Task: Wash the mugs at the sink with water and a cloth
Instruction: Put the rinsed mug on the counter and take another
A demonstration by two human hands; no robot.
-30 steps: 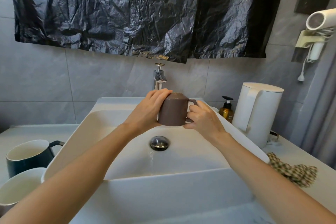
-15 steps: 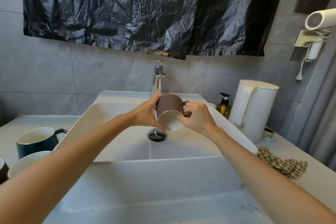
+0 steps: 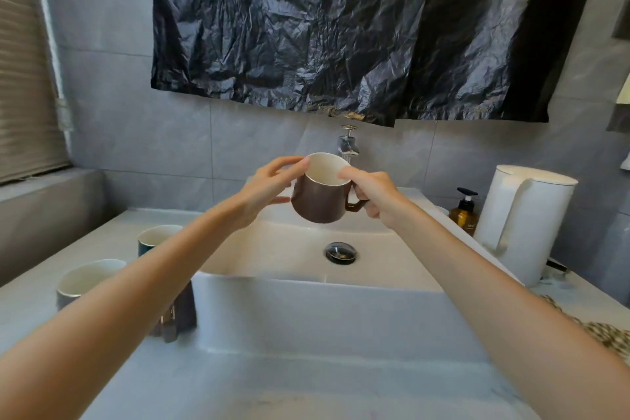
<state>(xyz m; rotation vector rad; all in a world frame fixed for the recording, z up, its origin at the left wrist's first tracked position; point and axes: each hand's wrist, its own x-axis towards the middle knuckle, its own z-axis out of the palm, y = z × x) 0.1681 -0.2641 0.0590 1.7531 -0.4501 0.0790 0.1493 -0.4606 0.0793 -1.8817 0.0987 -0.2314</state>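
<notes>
We hold the mug (image 3: 318,201) over the sink (image 3: 306,310), left hand (image 3: 269,191) at its side, right hand (image 3: 373,196) (thumb on rim) gripping the handle.

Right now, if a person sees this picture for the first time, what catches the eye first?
The brown mug, held up over the white sink: the left hand holds its side and rim, the right hand grips its handle. Behind it a big crinkled black plastic sheet covers the wall, and a white kettle stands right of the sink.

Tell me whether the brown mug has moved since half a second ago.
Yes. The brown mug has been turned over: its mouth faced down toward the drain, and now faces up, rim beside the faucet.
</notes>
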